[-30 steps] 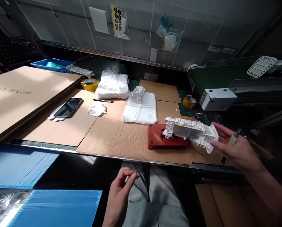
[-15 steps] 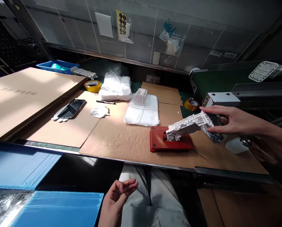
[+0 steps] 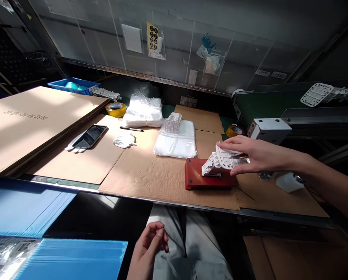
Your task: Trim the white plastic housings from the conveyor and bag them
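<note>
1. Live: right hand point(image 3: 259, 157) on top, gripping white moulded plastic part point(image 3: 223, 159) btwn thumb & fingers.
2. Part's long axis tilted, foreshortened: low end points down-left onto red fixture block point(image 3: 194, 175), high end up-right under palm.
3. Block on cardboard sheet point(image 3: 150, 182).
4. Left hand point(image 3: 150, 247) loosely curled, nothing visible in it, above grey-trousered thigh point(image 3: 174, 249).

white plastic part point(image 3: 210, 166) partly hidden by right hand point(image 3: 258, 155), left wrist point(image 3: 135, 271) cut off
</note>
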`<act>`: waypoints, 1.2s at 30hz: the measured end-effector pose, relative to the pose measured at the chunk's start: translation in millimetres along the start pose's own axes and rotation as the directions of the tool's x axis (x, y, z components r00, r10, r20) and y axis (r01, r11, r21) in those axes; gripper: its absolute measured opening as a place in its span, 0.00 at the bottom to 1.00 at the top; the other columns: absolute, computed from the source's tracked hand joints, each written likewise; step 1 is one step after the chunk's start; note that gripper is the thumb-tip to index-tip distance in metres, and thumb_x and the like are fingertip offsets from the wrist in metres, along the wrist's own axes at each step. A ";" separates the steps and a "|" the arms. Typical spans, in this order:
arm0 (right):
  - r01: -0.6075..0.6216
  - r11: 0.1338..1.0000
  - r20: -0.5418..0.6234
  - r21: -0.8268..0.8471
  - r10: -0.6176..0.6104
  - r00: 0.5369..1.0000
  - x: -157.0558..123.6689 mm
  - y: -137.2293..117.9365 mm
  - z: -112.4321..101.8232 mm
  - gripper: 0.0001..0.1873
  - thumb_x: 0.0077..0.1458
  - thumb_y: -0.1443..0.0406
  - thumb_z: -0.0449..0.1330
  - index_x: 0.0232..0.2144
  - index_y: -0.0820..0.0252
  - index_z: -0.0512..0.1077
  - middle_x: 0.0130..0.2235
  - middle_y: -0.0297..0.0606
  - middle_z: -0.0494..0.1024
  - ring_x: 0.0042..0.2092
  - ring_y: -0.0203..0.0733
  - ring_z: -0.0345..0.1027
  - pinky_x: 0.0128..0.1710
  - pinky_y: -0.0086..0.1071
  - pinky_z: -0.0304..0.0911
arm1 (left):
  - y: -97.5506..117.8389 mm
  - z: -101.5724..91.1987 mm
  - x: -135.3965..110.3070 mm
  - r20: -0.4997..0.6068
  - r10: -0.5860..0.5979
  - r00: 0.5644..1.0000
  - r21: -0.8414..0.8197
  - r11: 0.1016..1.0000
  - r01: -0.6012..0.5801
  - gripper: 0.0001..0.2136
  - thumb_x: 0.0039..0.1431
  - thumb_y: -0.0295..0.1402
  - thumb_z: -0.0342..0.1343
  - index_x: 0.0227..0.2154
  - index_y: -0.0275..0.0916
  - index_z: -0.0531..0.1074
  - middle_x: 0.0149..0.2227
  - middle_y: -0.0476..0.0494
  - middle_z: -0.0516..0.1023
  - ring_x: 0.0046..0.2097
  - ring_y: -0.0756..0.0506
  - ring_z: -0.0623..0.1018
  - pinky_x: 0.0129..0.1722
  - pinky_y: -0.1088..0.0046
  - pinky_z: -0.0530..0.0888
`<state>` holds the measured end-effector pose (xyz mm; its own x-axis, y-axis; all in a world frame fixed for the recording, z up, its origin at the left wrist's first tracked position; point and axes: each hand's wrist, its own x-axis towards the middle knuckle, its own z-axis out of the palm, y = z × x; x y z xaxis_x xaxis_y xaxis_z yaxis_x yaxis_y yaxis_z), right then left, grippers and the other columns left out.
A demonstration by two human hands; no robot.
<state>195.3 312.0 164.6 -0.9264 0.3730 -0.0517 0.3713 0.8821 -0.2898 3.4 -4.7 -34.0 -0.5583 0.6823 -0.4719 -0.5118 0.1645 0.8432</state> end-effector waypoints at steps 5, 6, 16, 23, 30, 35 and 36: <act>0.028 0.998 0.148 -0.056 -0.019 0.989 8.2 -3.9 -6.2 0.46 0.52 0.45 0.67 0.68 0.53 0.60 0.67 0.47 0.63 0.64 0.60 0.61 0.59 0.46 0.63 | -7.7 -8.1 -2.6 0.018 -0.033 0.999 0.024 0.999 0.033 0.16 0.54 0.47 0.65 0.36 0.39 0.75 0.26 0.49 0.73 0.28 0.48 0.71 0.32 0.72 0.69; 0.018 0.998 0.162 -0.062 -0.007 0.987 9.9 -3.7 -5.3 0.45 0.52 0.45 0.66 0.68 0.53 0.62 0.67 0.47 0.63 0.64 0.61 0.61 0.59 0.46 0.63 | -8.6 -10.1 -1.9 0.024 -0.039 0.999 0.033 0.999 0.038 0.16 0.54 0.48 0.65 0.35 0.39 0.76 0.25 0.50 0.72 0.28 0.48 0.70 0.31 0.73 0.69; -0.014 0.992 -0.007 0.127 0.015 1.000 2.8 -8.2 -13.0 0.48 0.49 0.49 0.71 0.68 0.56 0.61 0.64 0.48 0.68 0.63 0.58 0.63 0.58 0.45 0.66 | 8.8 37.7 7.4 0.342 -0.191 0.920 -0.198 0.942 0.269 0.26 0.55 0.56 0.59 0.36 0.34 0.82 0.31 0.40 0.79 0.34 0.45 0.73 0.35 0.71 0.66; -0.078 0.749 -0.293 0.658 0.350 0.890 -70.1 -62.1 42.0 0.52 0.39 0.62 0.78 0.66 0.45 0.64 0.65 0.41 0.68 0.46 0.46 0.74 0.29 0.28 0.70 | 10.3 103.5 3.6 0.471 -0.079 0.879 -0.580 0.722 0.376 0.32 0.51 0.60 0.61 0.51 0.41 0.77 0.56 0.38 0.77 0.53 0.42 0.75 0.41 0.72 0.70; 0.058 0.144 -0.141 0.988 0.684 0.715 -108.9 -116.8 203.1 0.46 0.42 0.53 0.76 0.63 0.47 0.68 0.62 0.44 0.70 0.40 0.39 0.71 0.21 0.24 0.57 | -18.6 99.3 10.1 0.205 -0.224 0.953 -0.716 0.630 0.302 0.16 0.57 0.38 0.66 0.49 0.50 0.78 0.44 0.48 0.84 0.48 0.42 0.81 0.52 0.65 0.75; 0.197 -0.257 0.086 0.946 0.786 0.613 -117.6 -129.5 239.8 0.25 0.54 0.54 0.69 0.53 0.50 0.77 0.54 0.43 0.77 0.42 0.37 0.72 0.19 0.20 0.51 | -17.7 89.1 7.9 0.171 -0.300 0.939 -0.550 0.761 0.343 0.22 0.58 0.47 0.63 0.55 0.54 0.74 0.48 0.49 0.84 0.55 0.40 0.79 0.53 0.68 0.76; 0.221 -0.304 0.099 0.927 0.765 0.637 -116.8 -131.0 243.0 0.26 0.49 0.56 0.72 0.51 0.51 0.78 0.50 0.41 0.79 0.38 0.35 0.72 0.23 0.21 0.56 | -16.6 88.9 8.1 0.177 -0.295 0.939 -0.478 0.808 0.344 0.24 0.56 0.50 0.63 0.56 0.56 0.72 0.49 0.51 0.84 0.57 0.40 0.78 0.53 0.68 0.76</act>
<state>239.7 83.0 -23.7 -0.3120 0.8836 -0.3493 -0.3753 -0.4523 -0.8090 65.4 61.5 -29.0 -0.2577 0.7185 -0.6460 -0.9177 0.0271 0.3962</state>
